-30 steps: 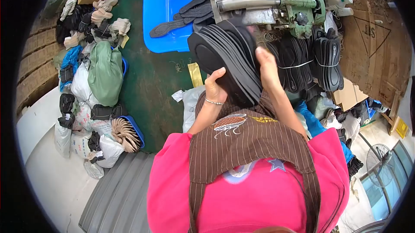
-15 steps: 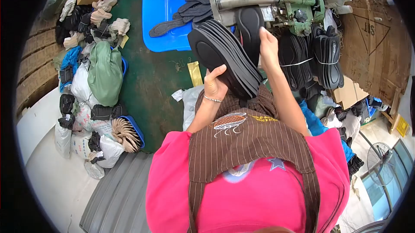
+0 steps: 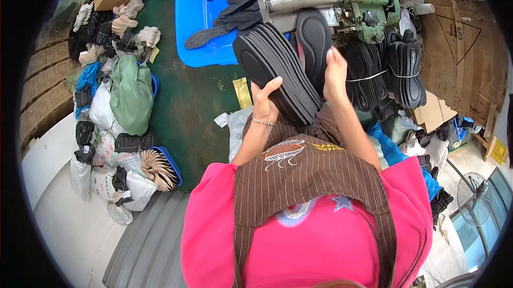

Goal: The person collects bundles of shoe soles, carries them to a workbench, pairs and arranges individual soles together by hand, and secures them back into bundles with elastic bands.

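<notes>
My left hand (image 3: 265, 101) is closed around the lower left side of a thick stack of black insoles (image 3: 275, 69), its thumb lying over the outer one. The stack leans to the left above my lap. In my right hand (image 3: 335, 74) is a black insole (image 3: 313, 39), gripped at its right edge with the thumb in front. It stands almost upright beside the stack, its top close to the metal roller (image 3: 304, 2) of a green machine (image 3: 368, 18). Whether more insoles lie behind it is hidden.
A blue bin (image 3: 195, 55) with loose dark insoles (image 3: 235, 13) stands ahead to the left. Tied insole bundles (image 3: 365, 74) sit right of my right hand. Stuffed bags (image 3: 131, 93) line the left side; a large cardboard box (image 3: 454, 42) is at right.
The insole in my right hand has shifted slightly right and turned its broad face more toward me. My right hand has moved a little lower along its edge. The stack stays nearly still.
</notes>
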`<state>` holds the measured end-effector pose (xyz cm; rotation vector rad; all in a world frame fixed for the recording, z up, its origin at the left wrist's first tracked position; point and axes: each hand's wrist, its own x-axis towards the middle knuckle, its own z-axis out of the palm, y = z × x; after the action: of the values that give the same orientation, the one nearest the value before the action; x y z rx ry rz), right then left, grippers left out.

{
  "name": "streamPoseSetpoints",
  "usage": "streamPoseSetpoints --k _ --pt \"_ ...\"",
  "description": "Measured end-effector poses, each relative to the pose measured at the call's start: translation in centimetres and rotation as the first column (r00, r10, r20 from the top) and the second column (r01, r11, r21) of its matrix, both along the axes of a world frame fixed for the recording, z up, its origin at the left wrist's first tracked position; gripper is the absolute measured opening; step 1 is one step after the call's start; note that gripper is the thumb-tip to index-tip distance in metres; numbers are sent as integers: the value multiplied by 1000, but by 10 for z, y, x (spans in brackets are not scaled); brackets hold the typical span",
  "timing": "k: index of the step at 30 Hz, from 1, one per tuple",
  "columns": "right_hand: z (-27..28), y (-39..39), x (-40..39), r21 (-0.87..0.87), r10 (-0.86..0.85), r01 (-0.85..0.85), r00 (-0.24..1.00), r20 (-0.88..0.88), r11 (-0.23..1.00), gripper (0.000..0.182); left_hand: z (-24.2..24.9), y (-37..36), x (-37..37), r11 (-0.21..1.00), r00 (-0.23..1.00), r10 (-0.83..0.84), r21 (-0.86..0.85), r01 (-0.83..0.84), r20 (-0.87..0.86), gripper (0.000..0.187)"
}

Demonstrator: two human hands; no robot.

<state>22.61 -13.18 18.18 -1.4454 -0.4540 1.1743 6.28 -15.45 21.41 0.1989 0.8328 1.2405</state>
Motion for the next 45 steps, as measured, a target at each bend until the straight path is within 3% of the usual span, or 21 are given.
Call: streamPoseSetpoints --k 2,6,7,8,10,12,14,15,16,18,19,22,25,26,29,32,36,37,40,42,45 --pt "-32 23 15 22 157 -159 984 81 987 25 0 -2 1 1000 1000 -17 -6 17 7 63" --pt "8 -2 -7 -51 501 -504 863 -58 862 27 6 4 4 999 999 -21 -37 19 -47 55" --pt "30 -11 -14 76 491 -488 871 -25 869 30 5 4 3 999 998 -45 -13 44 -54 54" --pt "28 -14 -11 72 494 -491 869 -26 868 30 5 2 2 998 996 -69 8 70 -60 53" --pt "19 -23 -3 34 389 -399 868 -307 916 30 8 -4 4 998 996 -56 -6 56 -66 51" --pt "7 -21 -8 57 350 -349 893 -282 935 32 4 -2 5 998 998 -58 -43 56 -41 52" --pt "-6 -12 -18 -84 -112 122 987 118 989 27 4 2 7 998 997 -58 -21 57 -53 53" --pt "-18 -4 -4 -69 3 15 969 248 998 25 2 3 5 998 997 -60 -17 59 -55 52" --pt "-21 10 -1 -6 -42 45 962 270 999 28 1 2 5 998 996 -65 -16 64 -58 52" --pt "-24 30 7 -70 127 -118 981 148 991 30 4 3 7 999 996 -51 -18 49 -75 51" --pt "0 30 -3 24 150 -150 989 -10 988 31 7 5 7 999 995 -32 -12 31 -93 51" --pt "28 -7 -19 73 425 -422 904 -43 904 27 12 11 8 999 999 19 -43 -20 -31 50" --pt "32 -16 -17 15 306 -310 927 -216 951 25 11 5 9 998 999 18 -53 -20 -41 50" --pt "32 -11 -18 -50 139 -160 948 -286 986 24 12 4 11 996 997 60 -66 -63 -43 50" --pt "-27 12 -1 -27 6 -7 999 -34 1000 28 6 9 6 997 998 10 -77 -15 -64 48" --pt "-1 41 0 -72 111 -109 993 36 992 29 4 11 7 996 994 -27 -92 18 -102 47" --pt "13 -7 -20 0 342 -343 935 -89 939 35 14 16 11 998 987 0 -68 -11 -158 48" --pt "6 -11 -17 -5 346 -348 934 -90 937 35 17 14 12 998 985 9 -55 -19 -173 48" --pt "-11 -8 -5 -76 34 -33 999 16 997 33 9 8 13 993 989 17 -113 -34 -146 47" --pt "-14 17 7 -39 16 -11 991 131 999 32 3 8 15 992 990 21 -122 -39 -142 44" --pt "5 29 7 -90 270 -267 962 31 960 32 11 9 18 991 988 43 -122 -62 -150 42"
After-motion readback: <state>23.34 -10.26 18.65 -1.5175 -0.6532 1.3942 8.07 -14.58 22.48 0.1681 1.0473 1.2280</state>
